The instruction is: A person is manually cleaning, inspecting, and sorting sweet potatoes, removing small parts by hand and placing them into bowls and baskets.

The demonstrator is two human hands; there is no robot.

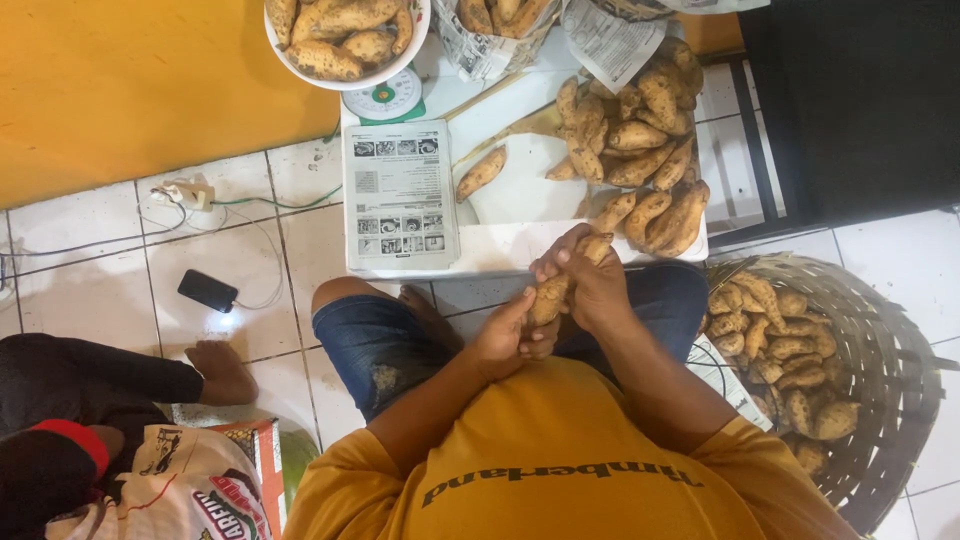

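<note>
I sit cross-legged on a tiled floor, in a yellow shirt and denim shorts. Both hands hold one long tan sweet potato (pixel 549 297) above my lap. My left hand (pixel 508 338) grips its lower end. My right hand (pixel 588 277) wraps around its upper end, close to the edge of a low white board (pixel 520 190). A pile of sweet potatoes (pixel 640 150) lies on that board just beyond my hands, and a single one (pixel 481 173) lies apart to the left.
A printed sheet (pixel 400 195) lies on the board's left part. Behind it a green scale (pixel 385 98) carries a white bowl of sweet potatoes (pixel 345 40). A woven basket (pixel 880 380) of sweet potatoes stands at my right. A black phone (pixel 208 291) lies on the floor, by another person's foot (pixel 224 371).
</note>
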